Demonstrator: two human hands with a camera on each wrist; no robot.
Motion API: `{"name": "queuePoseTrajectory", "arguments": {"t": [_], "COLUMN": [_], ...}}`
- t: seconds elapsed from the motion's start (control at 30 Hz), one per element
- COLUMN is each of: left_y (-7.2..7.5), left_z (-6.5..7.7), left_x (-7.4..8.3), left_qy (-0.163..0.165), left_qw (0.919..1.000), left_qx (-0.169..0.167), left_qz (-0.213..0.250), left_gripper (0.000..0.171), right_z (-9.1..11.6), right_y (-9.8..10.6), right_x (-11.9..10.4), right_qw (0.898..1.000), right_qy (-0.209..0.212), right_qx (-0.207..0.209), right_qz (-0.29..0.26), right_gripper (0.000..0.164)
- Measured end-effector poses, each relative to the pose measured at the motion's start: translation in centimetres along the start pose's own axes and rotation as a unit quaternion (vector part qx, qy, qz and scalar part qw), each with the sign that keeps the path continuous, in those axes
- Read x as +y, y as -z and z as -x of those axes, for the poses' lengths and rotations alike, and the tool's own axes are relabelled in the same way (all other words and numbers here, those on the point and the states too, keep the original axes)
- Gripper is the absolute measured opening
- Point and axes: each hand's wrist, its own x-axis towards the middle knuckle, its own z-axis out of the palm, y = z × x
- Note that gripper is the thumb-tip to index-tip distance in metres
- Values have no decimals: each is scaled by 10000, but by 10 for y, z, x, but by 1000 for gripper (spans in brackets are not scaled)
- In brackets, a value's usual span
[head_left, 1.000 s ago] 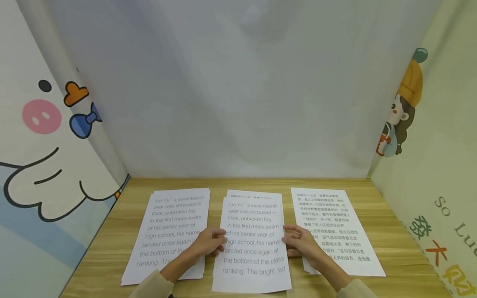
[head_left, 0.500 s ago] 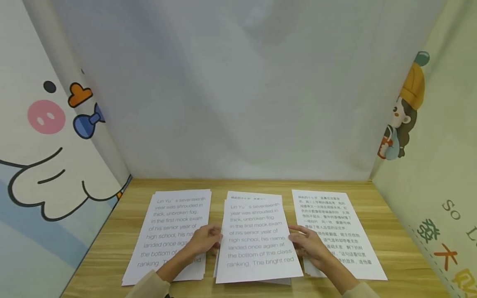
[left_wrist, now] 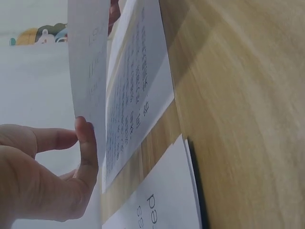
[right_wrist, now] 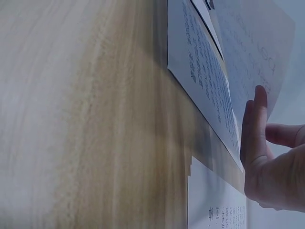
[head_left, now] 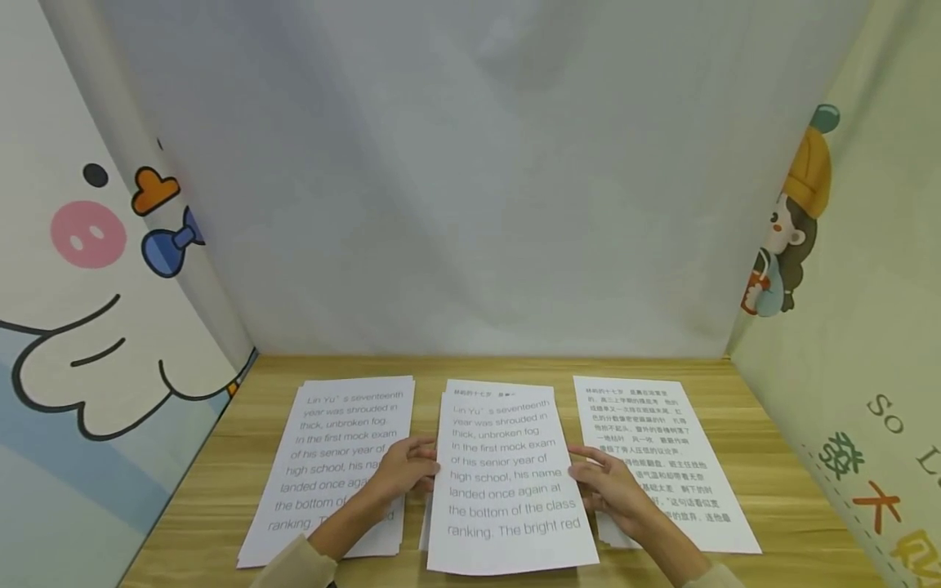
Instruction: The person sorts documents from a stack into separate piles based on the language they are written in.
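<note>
A printed sheet of paper (head_left: 507, 490) with large English text is raised over the middle of the table. My left hand (head_left: 407, 469) pinches its left edge between thumb and fingers, as the left wrist view also shows. At the opposite edge, my right hand (head_left: 608, 486) pinches the sheet between thumb and fingers. Beneath it lies a sheet with Chinese text (left_wrist: 138, 90), only its top strip showing in the head view. In both wrist views a gap separates the raised sheet from the paper below.
To the left lies a pile of English-text sheets (head_left: 345, 433), partly under my left forearm. A pile topped with Chinese text (head_left: 647, 425) lies to the right, partly behind my right hand. The wooden table (head_left: 794, 523) meets a pale back wall (head_left: 470, 204) and decorated side walls.
The English sheet has come up off the middle papers, held at both edges, and its near end has shifted slightly right. Over the last half second its near edge dipped a little.
</note>
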Motion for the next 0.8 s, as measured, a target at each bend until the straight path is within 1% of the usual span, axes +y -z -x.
{"name": "queuePoseTrajectory", "arguments": {"t": [0.13, 0.4, 0.5, 0.6, 0.8], "left_y": [0, 3, 4, 5, 4], "left_z": [2, 4, 3, 5, 8], "left_x": [0, 1, 3, 4, -1], "left_qy": [-54, -10, -35, -57, -107], "left_qw": [9997, 9994, 9993, 9991, 9988], "left_qx": [36, 157, 226, 350, 467], "left_qz": [239, 311, 283, 220, -93], "left_gripper": [60, 56, 55, 52, 47], "right_z": [1, 1, 1, 1, 1], "right_y": [-1, -4, -5, -7, -12], "right_x": [-1, -4, -6, -7, -7], "right_qw": [10000, 10000, 9999, 9996, 9991], "right_qy": [6, 46, 135, 198, 116], "right_qx": [5, 78, 81, 169, 415], "right_qz": [8, 27, 20, 55, -12], "right_gripper": [67, 66, 66, 65, 64]}}
